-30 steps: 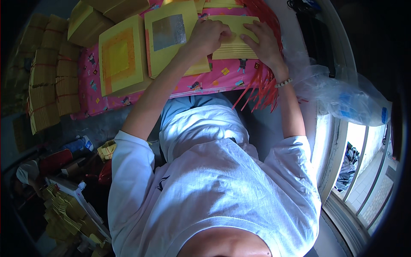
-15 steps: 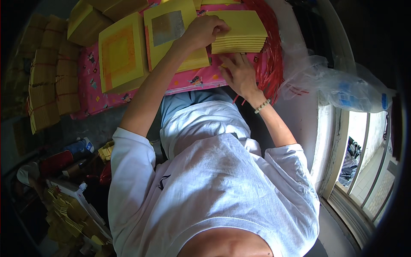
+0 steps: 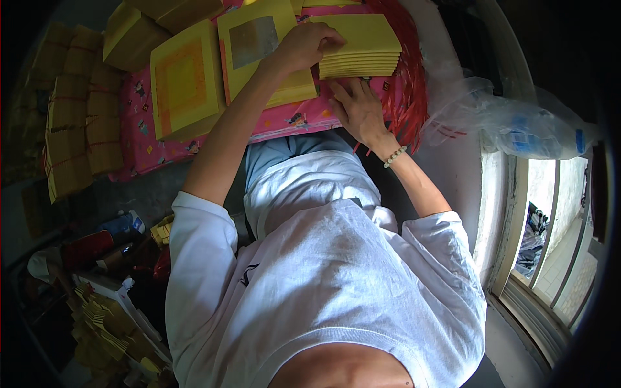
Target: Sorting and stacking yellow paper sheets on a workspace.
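My left hand (image 3: 304,45) grips the near left corner of a thick stack of yellow paper sheets (image 3: 369,39) that rests on a pink patterned cloth (image 3: 284,119). My right hand (image 3: 359,110), with a bead bracelet at the wrist, lies flat on the cloth just below the stack's front edge, its fingertips touching the stack. Red strings (image 3: 409,97) hang beside the right hand. Left of the stack lie a yellow sheet pile with a silver square (image 3: 255,42) and another with an orange square (image 3: 184,81).
Tied bundles of yellow paper (image 3: 71,129) and a yellow box (image 3: 136,32) sit at the left. A clear plastic bag (image 3: 511,123) lies on the right by a window ledge (image 3: 511,213). More folded yellow papers (image 3: 103,323) and bottles fill the lower left.
My right hand has slid off the top of the yellow stack down to its front edge. My left hand stays on the stack, which now shows fully.
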`<action>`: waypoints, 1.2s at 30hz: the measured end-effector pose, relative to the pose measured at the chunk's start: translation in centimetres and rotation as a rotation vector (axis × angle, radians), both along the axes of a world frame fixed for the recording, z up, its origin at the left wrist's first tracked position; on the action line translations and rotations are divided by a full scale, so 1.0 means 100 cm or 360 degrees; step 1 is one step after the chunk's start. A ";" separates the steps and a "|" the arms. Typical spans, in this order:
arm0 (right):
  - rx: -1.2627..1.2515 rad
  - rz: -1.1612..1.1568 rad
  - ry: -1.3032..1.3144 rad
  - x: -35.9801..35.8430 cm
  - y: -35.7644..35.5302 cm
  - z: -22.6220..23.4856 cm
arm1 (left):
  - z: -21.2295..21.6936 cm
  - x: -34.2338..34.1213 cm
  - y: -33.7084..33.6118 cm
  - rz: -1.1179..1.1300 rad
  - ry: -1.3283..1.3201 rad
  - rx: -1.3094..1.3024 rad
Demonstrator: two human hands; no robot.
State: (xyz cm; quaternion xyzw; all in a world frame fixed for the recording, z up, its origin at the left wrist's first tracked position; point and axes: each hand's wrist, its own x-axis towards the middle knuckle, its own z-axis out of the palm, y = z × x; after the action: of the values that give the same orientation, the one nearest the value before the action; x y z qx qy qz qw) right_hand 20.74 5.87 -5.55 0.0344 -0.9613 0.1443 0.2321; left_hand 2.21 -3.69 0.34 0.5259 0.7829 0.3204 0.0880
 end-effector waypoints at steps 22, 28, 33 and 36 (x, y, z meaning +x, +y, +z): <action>-0.0130 -0.0047 -0.0094 -0.001 -0.001 0.016 | -0.007 -0.006 -0.001 -0.0065 -0.0121 0.0089; -0.0138 -0.0011 0.0014 -0.003 0.001 0.020 | -0.007 -0.006 0.000 -0.0075 -0.0129 0.0108; -0.0126 -0.0043 0.0024 -0.007 0.002 0.030 | -0.012 -0.011 0.000 -0.0096 -0.0104 0.0168; -0.0162 -0.0058 0.0047 -0.007 0.004 0.031 | -0.008 -0.010 0.002 -0.0101 -0.0078 0.0165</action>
State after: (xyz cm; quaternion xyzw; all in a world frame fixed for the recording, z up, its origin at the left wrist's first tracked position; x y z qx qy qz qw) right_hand 20.00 6.24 -2.48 0.0073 -0.9497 0.1882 0.2503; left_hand 1.22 -3.49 -0.48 0.5462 0.7460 0.3702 0.0899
